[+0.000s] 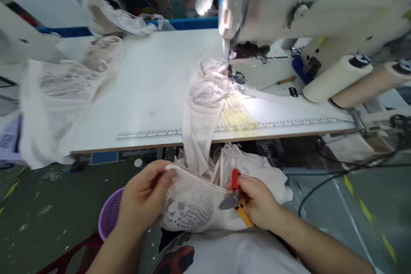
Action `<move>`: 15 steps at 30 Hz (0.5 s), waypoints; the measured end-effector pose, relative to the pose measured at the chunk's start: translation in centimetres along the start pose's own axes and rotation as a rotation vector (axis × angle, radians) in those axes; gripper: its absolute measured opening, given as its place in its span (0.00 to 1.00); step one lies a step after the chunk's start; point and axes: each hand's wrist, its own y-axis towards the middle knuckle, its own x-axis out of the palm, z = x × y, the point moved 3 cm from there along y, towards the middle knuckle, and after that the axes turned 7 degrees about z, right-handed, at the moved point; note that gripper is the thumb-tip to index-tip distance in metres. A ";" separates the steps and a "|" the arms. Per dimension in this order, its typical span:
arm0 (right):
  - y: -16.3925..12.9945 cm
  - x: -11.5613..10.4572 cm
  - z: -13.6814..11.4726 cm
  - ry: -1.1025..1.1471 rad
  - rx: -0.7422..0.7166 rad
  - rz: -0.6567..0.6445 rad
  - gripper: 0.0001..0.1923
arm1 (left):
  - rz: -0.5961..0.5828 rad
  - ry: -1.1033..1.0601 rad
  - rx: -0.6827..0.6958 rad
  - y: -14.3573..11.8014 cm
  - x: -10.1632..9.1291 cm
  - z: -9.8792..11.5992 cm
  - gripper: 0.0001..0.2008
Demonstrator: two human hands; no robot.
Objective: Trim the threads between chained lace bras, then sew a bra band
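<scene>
Lace piece (189, 207) is held low in front of the body, below the desk (144, 94) edge, above the lap. Left hand (144, 199) is closed on its upper left edge, fabric pinched between thumb and fingers (168, 170). Right hand (257, 201) is curled shut around snips (236, 199): red and orange handles, short grey blades pointed left, touching the lace. A fabric strip (199, 137) is draped from the piece up over the desk edge to the needle area of the sewing machine (308, 0). More lace (61, 90) is heaped on the desk's left side. Two thread cones (340, 78) are lying at right. A purple basket (111, 214) is seen beside the left wrist.
</scene>
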 end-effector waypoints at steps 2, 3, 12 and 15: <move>-0.2 -0.6 0.7 -0.054 -0.049 -0.024 0.05 | 0.137 -0.011 -0.105 -0.1 0.1 -0.4 0.02; -0.3 -1.0 1.0 -0.086 -0.083 -0.032 0.04 | 0.197 -0.028 -0.150 -0.1 0.1 -0.5 0.03; -2.5 -4.6 3.2 -0.246 -0.109 -0.059 0.08 | 0.284 -0.032 -0.118 1.2 -1.0 -4.2 0.10; -3.0 -5.3 4.1 -0.217 -0.029 -0.040 0.07 | 0.313 0.018 -0.122 1.9 -1.7 -5.5 0.11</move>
